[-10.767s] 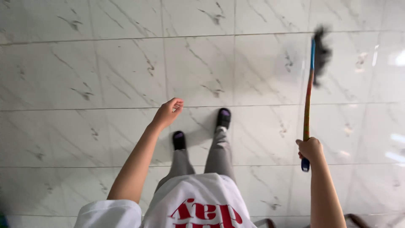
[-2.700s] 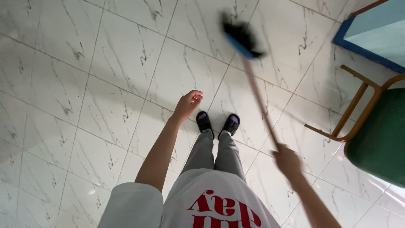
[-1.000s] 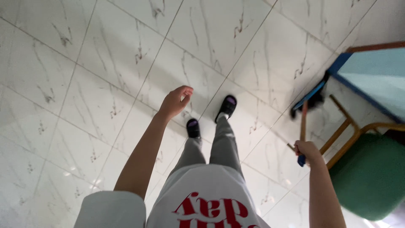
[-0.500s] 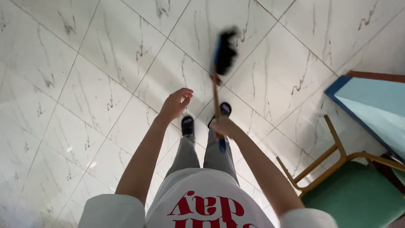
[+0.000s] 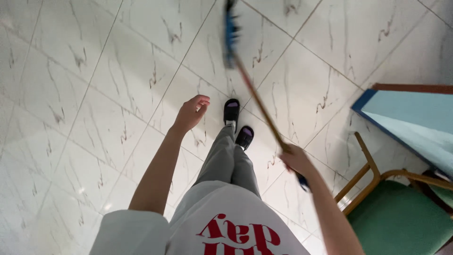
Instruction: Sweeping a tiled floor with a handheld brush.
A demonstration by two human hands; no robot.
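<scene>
Single head-worn view; looks steeply down the person's own front at the tiled floor (image 5: pixel 94 94); arms near the lens, feet further off; green chair (image 5: pixel 401 222) clipped at lower right; top edge probably motion-blurred.

The floor (image 5: pixel 118 85) is glossy, smooth marble-look tile with thin grout lines — light glints off it. The broom (image 5: pixel 255 94) has a slim patterned handle and dark bristles on a blue plastic head. The chair (image 5: pixel 401 217) pairs matt green cloth with a smooth tubular frame.

one broom (image 5: pixel 255 94), two black slippers (image 5: pixel 238 123), one green-seated chair (image 5: pixel 401 217), one blue-edged table (image 5: pixel 410 118)
</scene>
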